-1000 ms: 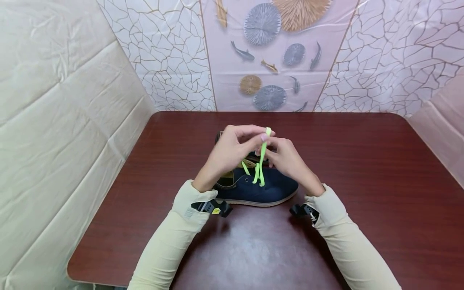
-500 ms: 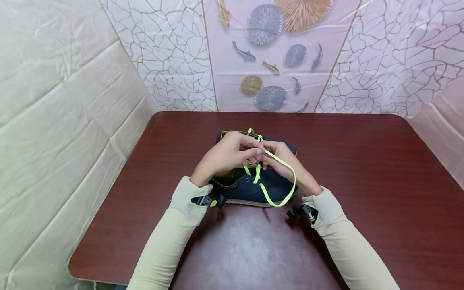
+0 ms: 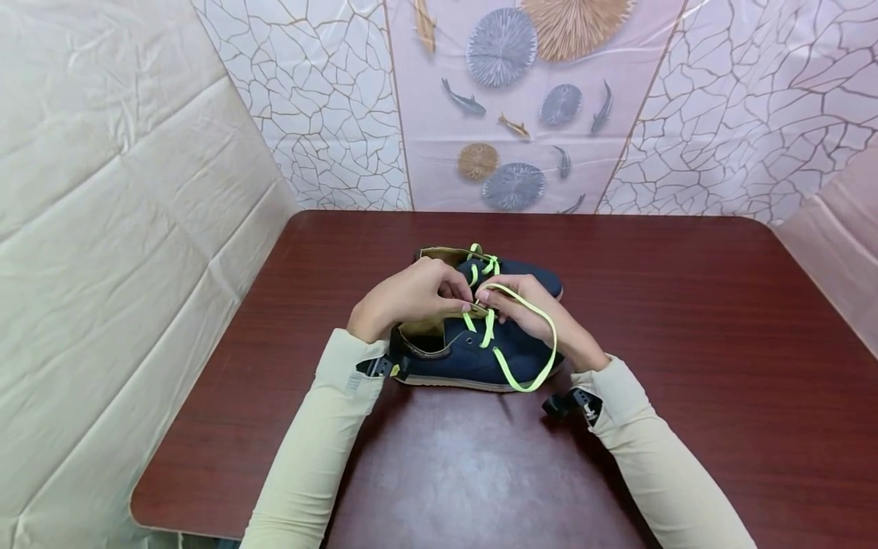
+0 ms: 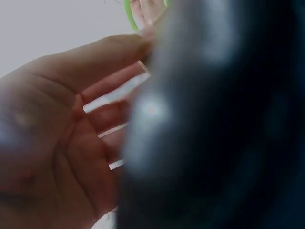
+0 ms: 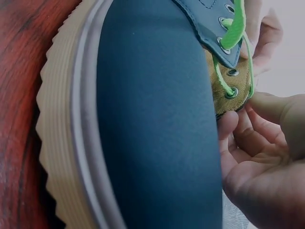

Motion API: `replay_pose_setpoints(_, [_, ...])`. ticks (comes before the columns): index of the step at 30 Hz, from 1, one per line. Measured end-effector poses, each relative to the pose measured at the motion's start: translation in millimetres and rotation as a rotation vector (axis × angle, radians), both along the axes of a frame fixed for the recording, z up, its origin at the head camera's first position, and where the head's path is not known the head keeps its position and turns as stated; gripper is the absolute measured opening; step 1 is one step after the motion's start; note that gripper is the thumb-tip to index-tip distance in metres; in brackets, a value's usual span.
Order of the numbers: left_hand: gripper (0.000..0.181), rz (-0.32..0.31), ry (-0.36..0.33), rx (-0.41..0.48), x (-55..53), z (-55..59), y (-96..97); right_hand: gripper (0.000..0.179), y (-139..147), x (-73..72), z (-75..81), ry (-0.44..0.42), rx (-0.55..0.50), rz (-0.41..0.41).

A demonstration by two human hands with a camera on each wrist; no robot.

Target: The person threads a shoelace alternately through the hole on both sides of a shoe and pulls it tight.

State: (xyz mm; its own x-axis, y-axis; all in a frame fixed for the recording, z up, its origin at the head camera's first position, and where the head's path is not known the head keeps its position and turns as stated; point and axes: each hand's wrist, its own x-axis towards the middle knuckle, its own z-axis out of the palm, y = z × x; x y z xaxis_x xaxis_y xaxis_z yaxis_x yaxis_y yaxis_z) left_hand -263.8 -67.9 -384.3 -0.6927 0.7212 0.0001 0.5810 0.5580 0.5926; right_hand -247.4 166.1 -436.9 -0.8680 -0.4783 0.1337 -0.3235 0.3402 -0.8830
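Note:
A navy shoe [image 3: 459, 364] with a tan lining lies sideways before me, its toe to the right. Its neon-green shoelace [image 3: 557, 335] leaves a near eyelet, swings out in a wide loop and runs up to my right hand [image 3: 531, 309]. Thumb and fingers there pinch the lace at the far eyelet flap [image 5: 228, 88], whose tan inner side faces the right wrist camera. My left hand [image 3: 414, 293] holds that same flap by its edge, toward the ankle opening. Much of the left wrist view is blocked by the dark, blurred shoe [image 4: 209, 124].
A second navy shoe [image 3: 538, 276], laced in the same green, lies just behind the first. Both are on a dark red-brown table [image 3: 686, 305]. Patterned sheeting [image 3: 343, 114] hangs past the back edge.
The lace has dropped from a raised strand between both hands to a loose loop at the right. My left hand has moved left, off the lace, to the flap edge; both hands are lower.

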Motion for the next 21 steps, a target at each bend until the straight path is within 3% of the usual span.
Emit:
replay_pose_setpoints(4, [0.007,-0.038,0.013,-0.012,-3.6,-4.4,0.1,0.018,0.4,0.8,-2.0,-0.036,-0.015,0.002])
replay_pose_setpoints(11, [0.006,-0.066,0.049,-0.034,-6.4,-8.1,1.9,0.020,-0.3,0.5,-3.6,-0.177,-0.033,0.019])
replay_pose_setpoints(21, [0.006,0.008,0.115,-0.101,-1.2,-6.9,3.3,0.021,-1.5,-0.3,-2.4,-0.199,-0.001,-0.024])
